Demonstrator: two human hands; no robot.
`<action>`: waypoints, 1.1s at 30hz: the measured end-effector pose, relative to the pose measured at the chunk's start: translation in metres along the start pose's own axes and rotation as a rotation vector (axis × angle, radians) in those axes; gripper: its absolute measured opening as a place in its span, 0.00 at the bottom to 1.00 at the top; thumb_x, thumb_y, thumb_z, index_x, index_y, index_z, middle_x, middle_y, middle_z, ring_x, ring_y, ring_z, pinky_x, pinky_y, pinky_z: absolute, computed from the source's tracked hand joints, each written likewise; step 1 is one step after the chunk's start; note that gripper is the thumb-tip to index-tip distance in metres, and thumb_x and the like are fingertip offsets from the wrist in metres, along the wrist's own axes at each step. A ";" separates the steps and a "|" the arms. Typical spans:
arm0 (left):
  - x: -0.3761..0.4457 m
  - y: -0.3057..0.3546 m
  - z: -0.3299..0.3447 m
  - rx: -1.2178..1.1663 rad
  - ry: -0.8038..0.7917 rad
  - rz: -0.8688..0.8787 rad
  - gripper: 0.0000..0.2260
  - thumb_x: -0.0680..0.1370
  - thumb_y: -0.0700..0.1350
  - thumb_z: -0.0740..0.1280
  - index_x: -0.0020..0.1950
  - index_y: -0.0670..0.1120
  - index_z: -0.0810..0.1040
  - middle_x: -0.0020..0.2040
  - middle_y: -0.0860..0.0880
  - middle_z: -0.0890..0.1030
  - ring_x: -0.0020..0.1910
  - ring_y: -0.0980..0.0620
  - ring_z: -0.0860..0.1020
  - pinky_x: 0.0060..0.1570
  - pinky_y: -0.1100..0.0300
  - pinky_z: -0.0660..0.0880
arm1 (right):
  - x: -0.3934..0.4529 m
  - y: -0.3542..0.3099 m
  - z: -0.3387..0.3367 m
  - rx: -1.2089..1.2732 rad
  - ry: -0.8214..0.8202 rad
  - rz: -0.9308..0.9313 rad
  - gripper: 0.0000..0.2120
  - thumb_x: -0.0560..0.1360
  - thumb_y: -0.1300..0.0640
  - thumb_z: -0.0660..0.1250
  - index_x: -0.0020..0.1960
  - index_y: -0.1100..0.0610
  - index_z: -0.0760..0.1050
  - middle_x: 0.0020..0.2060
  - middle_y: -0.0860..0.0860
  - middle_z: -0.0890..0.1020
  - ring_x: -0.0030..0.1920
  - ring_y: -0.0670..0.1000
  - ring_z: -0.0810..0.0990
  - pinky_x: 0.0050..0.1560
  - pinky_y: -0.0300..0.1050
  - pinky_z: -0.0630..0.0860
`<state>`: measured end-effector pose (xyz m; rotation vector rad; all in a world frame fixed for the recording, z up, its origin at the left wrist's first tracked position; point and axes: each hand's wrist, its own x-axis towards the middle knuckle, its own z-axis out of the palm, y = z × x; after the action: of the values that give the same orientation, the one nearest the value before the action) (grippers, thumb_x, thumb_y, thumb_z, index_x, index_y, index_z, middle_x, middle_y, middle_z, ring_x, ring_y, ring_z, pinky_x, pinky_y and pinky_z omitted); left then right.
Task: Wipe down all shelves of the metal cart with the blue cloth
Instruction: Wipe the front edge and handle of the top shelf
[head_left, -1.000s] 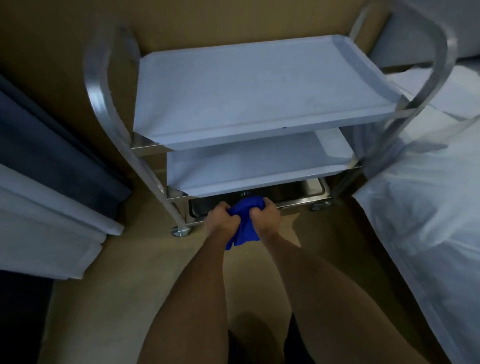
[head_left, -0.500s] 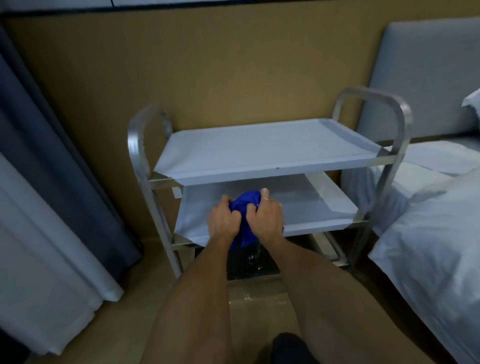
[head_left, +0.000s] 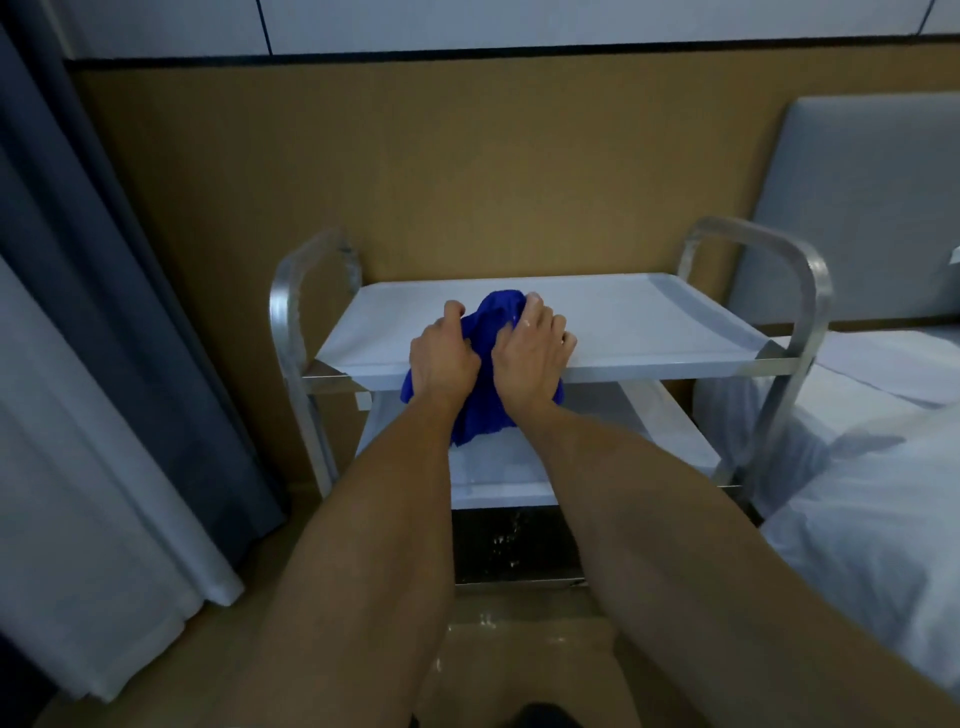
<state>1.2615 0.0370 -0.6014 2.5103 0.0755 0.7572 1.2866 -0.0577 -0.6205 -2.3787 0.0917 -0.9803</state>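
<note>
Dim, bluish indoor light with no visible source; the metal cart's (head_left: 545, 332) top shelf is the brightest surface, its lowest tier dark. Shadows are soft — none sharp-edged. Wide-angle distortion bows the curtain (head_left: 78, 364) and forearms near the edges; detail is slightly soft throughout.

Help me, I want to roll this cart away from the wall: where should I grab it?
Grip the arched handles at either end of the cart, on their rounded tops, reaching down from above. They rise above the top shelf and stand free, though both hands now grip the cloth.
</note>
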 end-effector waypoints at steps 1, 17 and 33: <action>0.005 -0.002 0.003 0.005 -0.018 -0.013 0.15 0.79 0.37 0.60 0.65 0.45 0.69 0.52 0.42 0.81 0.49 0.42 0.78 0.50 0.47 0.75 | 0.003 0.000 0.002 -0.049 -0.011 -0.019 0.21 0.77 0.58 0.62 0.70 0.57 0.66 0.55 0.55 0.77 0.55 0.56 0.74 0.57 0.52 0.66; 0.007 -0.115 -0.032 0.091 0.419 -0.625 0.31 0.79 0.39 0.60 0.79 0.43 0.50 0.77 0.37 0.59 0.74 0.38 0.62 0.69 0.43 0.64 | -0.035 -0.014 0.046 -0.299 -0.162 -0.152 0.28 0.82 0.43 0.47 0.71 0.58 0.71 0.70 0.57 0.73 0.73 0.58 0.66 0.75 0.61 0.49; 0.011 -0.179 -0.072 -0.173 0.422 -0.480 0.11 0.82 0.53 0.58 0.56 0.50 0.77 0.47 0.52 0.80 0.44 0.55 0.79 0.45 0.58 0.77 | -0.106 -0.159 0.109 -0.329 -0.378 -0.571 0.37 0.80 0.45 0.59 0.80 0.59 0.47 0.79 0.58 0.57 0.79 0.59 0.54 0.76 0.62 0.50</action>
<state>1.2488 0.2274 -0.6322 2.0131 0.6986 1.0144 1.2592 0.1551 -0.6667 -2.9308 -0.6450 -0.7691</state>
